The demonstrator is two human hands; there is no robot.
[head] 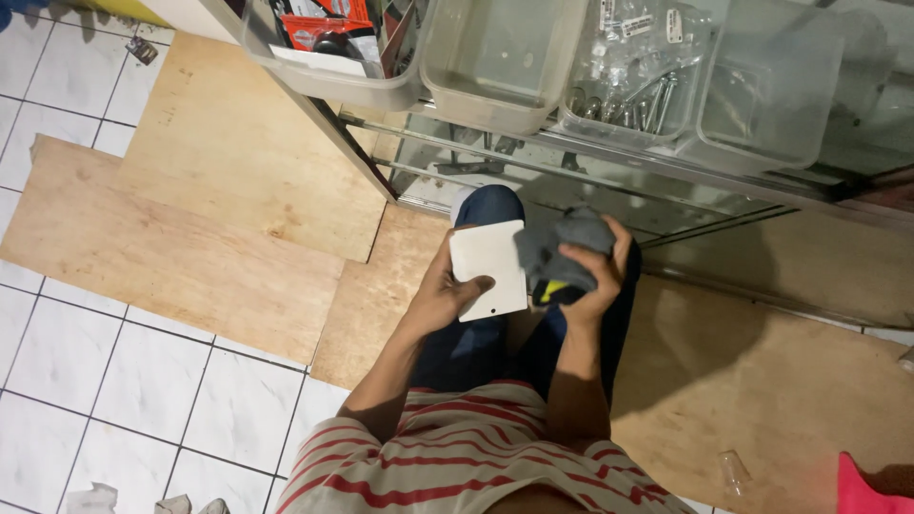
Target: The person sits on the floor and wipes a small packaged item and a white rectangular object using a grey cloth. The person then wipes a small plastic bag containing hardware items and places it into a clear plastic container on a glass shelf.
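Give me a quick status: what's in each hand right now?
Left hand grips white flat panel. Right hand clutches grey cloth against the panel's edge. Clear bins on the shelf ahead, apart from both.

White flat panel (488, 268) in left hand (440, 297); dark grey cloth (557, 249) w/ a yellow bit underneath in right hand (598, 276). Shirt (457, 457) cream w/ red stripes, trousers (476, 347) dark blue. Plywood sheets (190, 228) pale tan over white floor tiles (86, 371) w/ dark grout. Clear plastic bins (495, 57) above, one w/ red-black packs (319, 29)
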